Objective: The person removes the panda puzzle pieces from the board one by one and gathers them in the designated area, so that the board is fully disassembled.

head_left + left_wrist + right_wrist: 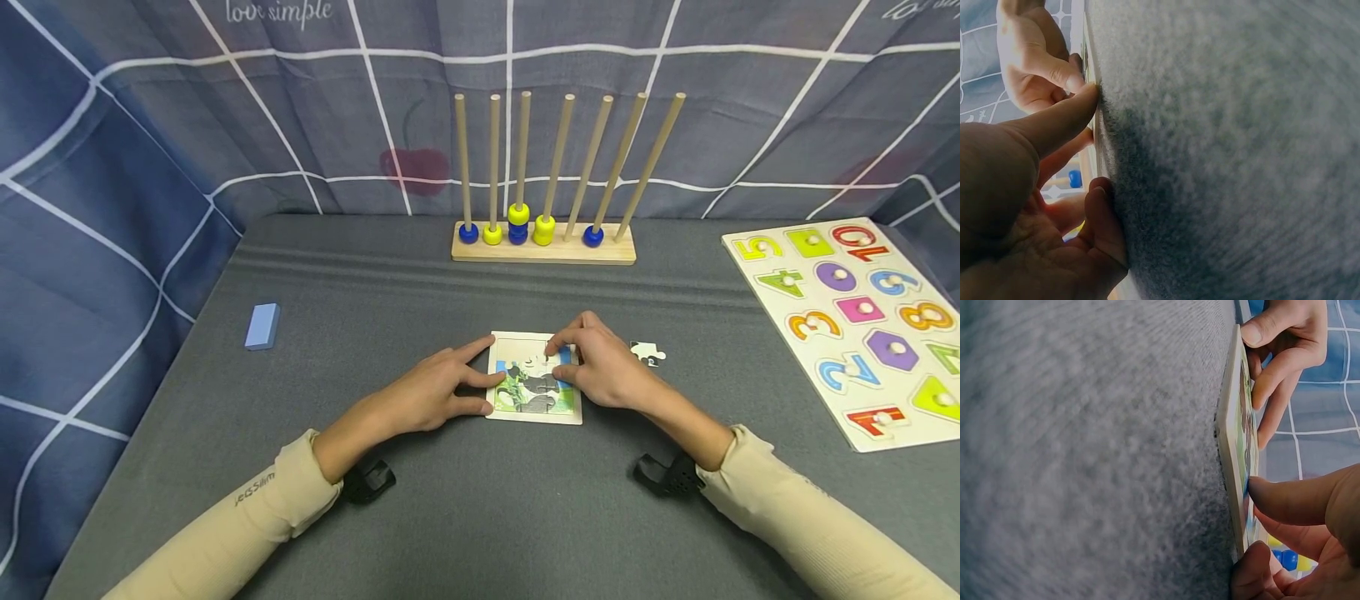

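Observation:
A small wooden jigsaw puzzle (536, 403) with a panda picture lies flat in its pale tray (534, 418) at the table's middle. My left hand (431, 387) rests at the tray's left side, fingers spread and fairly straight; one fingertip reaches over the picture. From the right, my right hand (603, 367) bends its thumb and index finger onto a puzzle piece (566, 357) at the picture's upper right; the fingers partly cover it. In the right wrist view the thumb (1291, 499) touches the puzzle's face. A loose black-and-white puzzle piece (648, 353) lies just beyond the right hand.
Behind the puzzle stands a wooden peg stand (543, 255) with upright rods and several blue and yellow beads. A number-and-shape board (840, 400) lies at the right. On the left is a blue block (262, 326). A checked curtain (337, 108) hangs behind the grey table.

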A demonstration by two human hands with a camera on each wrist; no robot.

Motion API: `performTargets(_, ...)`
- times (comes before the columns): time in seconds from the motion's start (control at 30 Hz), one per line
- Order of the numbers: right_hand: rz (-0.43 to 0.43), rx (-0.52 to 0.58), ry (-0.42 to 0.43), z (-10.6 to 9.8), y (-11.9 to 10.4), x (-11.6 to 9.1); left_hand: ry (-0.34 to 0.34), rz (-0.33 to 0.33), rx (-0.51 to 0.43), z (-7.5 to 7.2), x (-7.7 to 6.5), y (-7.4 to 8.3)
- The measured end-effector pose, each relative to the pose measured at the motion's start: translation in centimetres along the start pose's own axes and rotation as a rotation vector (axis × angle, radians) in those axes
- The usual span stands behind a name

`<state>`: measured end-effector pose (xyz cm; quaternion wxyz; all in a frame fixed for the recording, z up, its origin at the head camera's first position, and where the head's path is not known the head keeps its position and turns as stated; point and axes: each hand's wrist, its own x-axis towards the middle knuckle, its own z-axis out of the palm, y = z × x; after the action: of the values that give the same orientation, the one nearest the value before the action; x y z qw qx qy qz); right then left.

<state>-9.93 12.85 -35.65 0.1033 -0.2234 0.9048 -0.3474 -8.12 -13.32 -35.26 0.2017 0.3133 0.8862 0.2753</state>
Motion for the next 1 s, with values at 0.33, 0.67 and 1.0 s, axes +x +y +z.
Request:
performTargets(0.33,0.020,-0.007,0.017,0.19,-0.27,-0.25,0.005,0.008,0.018,0.01,0.04,-0.03)
performTargets(0.67,0.048,0.023,0.018,0.05,-0.24,-0.16,-0.003,-0.002,0.021,-0.05,0.03,-0.01)
performTargets(1.0,0.034,0.040,0.074,-0.38,-0.28,-0.34,-0.010,-0.012,0.011,-0.12,0.02,0.05)
